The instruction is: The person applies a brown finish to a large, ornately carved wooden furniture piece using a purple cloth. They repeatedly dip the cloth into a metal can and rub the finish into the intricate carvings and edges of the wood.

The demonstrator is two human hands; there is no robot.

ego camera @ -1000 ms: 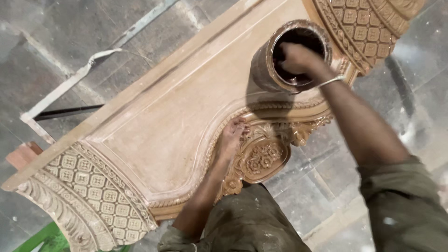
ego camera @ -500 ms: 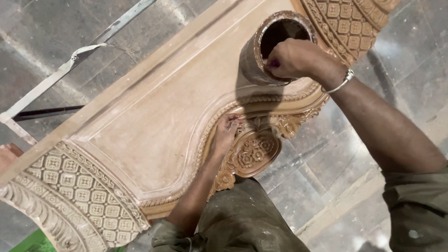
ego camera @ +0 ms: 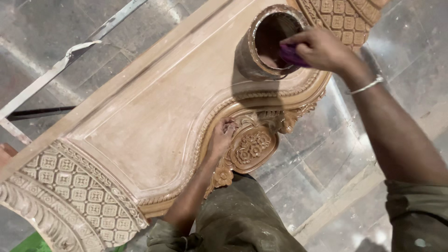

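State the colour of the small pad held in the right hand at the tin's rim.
Purple: the pad shows best in the head view, pinched in the right hand.

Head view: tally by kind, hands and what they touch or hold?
Hands: 2 (left hand, right hand)
Carved wooden panel: 1
Round tin: 1
Purple cloth: 1
Metal bangle: 1
Total: 6

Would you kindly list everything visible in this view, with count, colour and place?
carved wooden panel: one, pale tan, running diagonally across the middle
tin can: one, brown-smeared, open, standing on the panel's upper part
purple pad: one, purple, at the can's rim in the right hand
metal strip: one, grey, on the floor upper left
stone floor: grey slabs, all round
bracelet: one, silver, right wrist
left hand: resting on the carved lower edge
right hand: at the can, gripping the pad
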